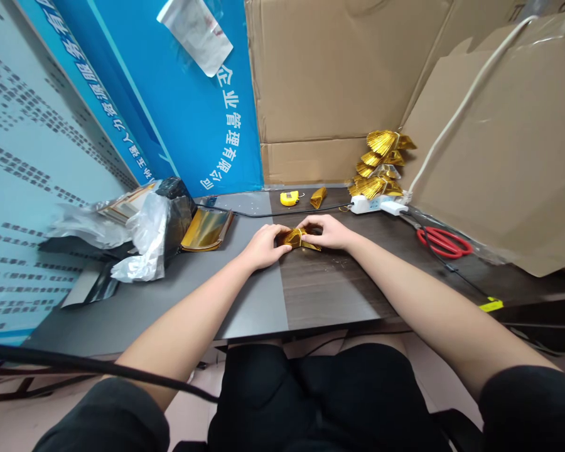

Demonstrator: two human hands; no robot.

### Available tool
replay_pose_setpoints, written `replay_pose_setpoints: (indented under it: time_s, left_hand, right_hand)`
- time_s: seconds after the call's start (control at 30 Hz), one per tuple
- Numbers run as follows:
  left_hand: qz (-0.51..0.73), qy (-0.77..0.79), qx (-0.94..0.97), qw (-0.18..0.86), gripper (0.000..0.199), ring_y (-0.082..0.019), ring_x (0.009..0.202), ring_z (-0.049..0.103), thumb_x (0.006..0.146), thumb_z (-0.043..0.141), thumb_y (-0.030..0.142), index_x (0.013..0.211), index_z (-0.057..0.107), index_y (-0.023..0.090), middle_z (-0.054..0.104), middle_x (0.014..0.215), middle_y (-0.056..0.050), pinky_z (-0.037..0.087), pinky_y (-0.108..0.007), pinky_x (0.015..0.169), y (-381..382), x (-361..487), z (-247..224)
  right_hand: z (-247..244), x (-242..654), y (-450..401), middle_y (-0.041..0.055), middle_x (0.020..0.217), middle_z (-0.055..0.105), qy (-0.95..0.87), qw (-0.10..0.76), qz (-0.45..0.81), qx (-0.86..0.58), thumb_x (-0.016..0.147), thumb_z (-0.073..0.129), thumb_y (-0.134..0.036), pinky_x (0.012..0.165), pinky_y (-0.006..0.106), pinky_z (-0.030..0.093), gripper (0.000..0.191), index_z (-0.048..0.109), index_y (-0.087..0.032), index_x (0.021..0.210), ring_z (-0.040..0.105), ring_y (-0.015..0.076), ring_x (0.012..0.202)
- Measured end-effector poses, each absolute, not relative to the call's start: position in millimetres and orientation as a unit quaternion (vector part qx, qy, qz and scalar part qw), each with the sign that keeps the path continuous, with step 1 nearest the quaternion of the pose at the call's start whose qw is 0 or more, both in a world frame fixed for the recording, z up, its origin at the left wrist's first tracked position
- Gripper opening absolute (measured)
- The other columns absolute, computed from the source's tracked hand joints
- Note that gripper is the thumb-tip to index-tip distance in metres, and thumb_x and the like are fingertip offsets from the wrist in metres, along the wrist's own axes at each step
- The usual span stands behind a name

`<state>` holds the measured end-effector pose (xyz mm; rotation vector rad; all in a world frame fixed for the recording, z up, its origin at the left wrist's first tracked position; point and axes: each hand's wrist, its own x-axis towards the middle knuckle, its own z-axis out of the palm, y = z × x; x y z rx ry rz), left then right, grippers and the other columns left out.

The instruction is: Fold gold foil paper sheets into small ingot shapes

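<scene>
Between my two hands, low over the desk, is a bundle of folded gold foil paper (294, 237) with a pale band or tie round its middle. My left hand (265, 245) pinches its left end with thumb and fingers. From the other side my right hand (328, 232) grips it near the tie, fingers closed and partly hiding the paper. A stack of flat gold sheets (207, 229) lies left of my left hand. Beyond my hands sit a yellow tape measure (289, 198) and a small folded gold piece (318, 198).
Fanned gold foil bundles (379, 164) are piled at the back right beside a white power strip (365, 204). Red-handled scissors (445, 242) lie to the right. Crumpled plastic bags (145, 232) fill the left side. A black cable (263, 216) crosses behind my hands; cardboard (311, 81) walls the back.
</scene>
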<state>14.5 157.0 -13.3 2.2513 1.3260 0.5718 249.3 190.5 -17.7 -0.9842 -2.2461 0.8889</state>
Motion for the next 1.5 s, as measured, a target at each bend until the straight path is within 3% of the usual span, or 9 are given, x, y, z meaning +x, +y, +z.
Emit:
replay_pose_setpoints:
  time_s: [0.3, 0.47, 0.63, 0.77, 0.9, 1.03, 1.5]
  left_hand:
    - [0.19, 0.478, 0.829, 0.22, 0.041, -0.023, 0.116, 0.063, 0.084, 0.072, 0.026, 0.124, 0.065, 0.019, 0.071, 0.123, -0.007, 0.051, -0.041, 0.108, 157, 15, -12]
    - [0.183, 0.469, 0.838, 0.213, 0.045, -0.023, 0.118, 0.062, 0.086, 0.071, 0.029, 0.129, 0.062, 0.019, 0.068, 0.127, -0.008, 0.051, -0.041, 0.108, 156, 13, -12]
    - [0.169, 0.47, 0.842, 0.206, 0.046, -0.024, 0.121, 0.061, 0.087, 0.069, 0.032, 0.13, 0.06, 0.02, 0.067, 0.13, -0.008, 0.051, -0.041, 0.109, 155, 11, -9]
    - [0.149, 0.469, 0.847, 0.202, 0.054, -0.028, 0.127, 0.058, 0.089, 0.062, 0.036, 0.139, 0.054, 0.02, 0.063, 0.135, -0.011, 0.048, -0.048, 0.113, 153, 13, -9]
    - [0.128, 0.477, 0.846, 0.203, 0.072, -0.034, 0.142, 0.045, 0.093, 0.049, 0.045, 0.156, 0.031, 0.014, 0.047, 0.152, -0.019, 0.04, -0.057, 0.119, 149, 18, -14]
    - [0.106, 0.486, 0.842, 0.209, 0.077, -0.033, 0.152, 0.034, 0.095, 0.04, 0.043, 0.16, 0.019, 0.009, 0.034, 0.161, -0.022, 0.034, -0.056, 0.124, 149, 23, -17]
    - [0.076, 0.498, 0.835, 0.222, 0.078, -0.029, 0.16, 0.019, 0.092, 0.034, 0.035, 0.161, 0.011, 0.007, 0.017, 0.17, -0.018, 0.024, -0.051, 0.131, 151, 25, -19]
  right_hand:
    - [-17, 248, 191, 0.0099, 0.108, 0.076, -0.848, 0.243, 0.303, -0.36, 0.087, 0.064, -0.043, 0.093, 0.042, 0.056, 0.039, 0.072, -0.016, 0.114, 0.07, 0.0247, 0.099]
    - [-15, 256, 190, 0.0154, 0.134, 0.065, -0.859, 0.201, 0.275, -0.381, 0.079, 0.077, -0.052, 0.105, 0.05, 0.051, 0.068, 0.061, -0.018, 0.135, 0.063, 0.0316, 0.121]
    - [-21, 257, 188, 0.0237, 0.135, 0.058, -0.865, 0.161, 0.239, -0.412, 0.075, 0.077, -0.065, 0.107, 0.062, 0.047, 0.093, 0.049, -0.013, 0.146, 0.056, 0.0398, 0.128]
    - [-29, 249, 185, 0.0264, 0.145, 0.05, -0.874, 0.143, 0.223, -0.407, 0.073, 0.075, -0.071, 0.112, 0.063, 0.042, 0.104, 0.042, -0.01, 0.151, 0.047, 0.0425, 0.137]
    - [-36, 244, 185, 0.0264, 0.15, 0.046, -0.88, 0.137, 0.213, -0.401, 0.079, 0.068, -0.074, 0.115, 0.062, 0.04, 0.102, 0.037, -0.011, 0.154, 0.044, 0.0416, 0.142]
    - [-40, 241, 184, 0.0302, 0.154, 0.041, -0.886, 0.127, 0.209, -0.394, 0.086, 0.061, -0.072, 0.117, 0.063, 0.037, 0.1, 0.032, -0.006, 0.156, 0.042, 0.0435, 0.144]
    - [-36, 234, 182, 0.0309, 0.16, 0.033, -0.895, 0.112, 0.195, -0.385, 0.088, 0.056, -0.073, 0.12, 0.065, 0.03, 0.103, 0.026, -0.003, 0.159, 0.035, 0.0459, 0.148]
